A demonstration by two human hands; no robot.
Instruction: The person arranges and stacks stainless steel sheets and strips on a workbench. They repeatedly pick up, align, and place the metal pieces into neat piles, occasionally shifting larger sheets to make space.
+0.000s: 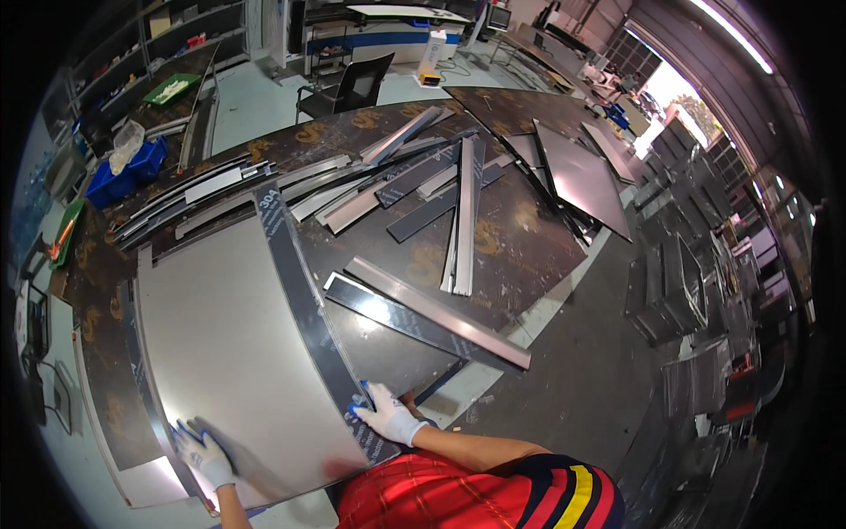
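Note:
A large bare metal sheet (233,353) lies in front of me on the dark tabletop. Along its right side runs a long strip (304,286) covered in dark printed film; a similar dark band borders its left side. My left hand (204,453), in a white glove with blue fingertips, rests spread on the sheet close to its left edge. My right hand (391,416), gloved the same way, touches the dark strip near its lower end with fingers apart. Just beyond it lie two loose metal strips, one pinkish (441,313) and one dark-filmed (388,315).
Many metal strips (463,216) pile across the table's far half. Metal panels (577,167) lie at the far right. A blue bin (132,172) sits at the left. Behind the table stands a black chair (352,88); dark metal boxes (665,291) crowd the right.

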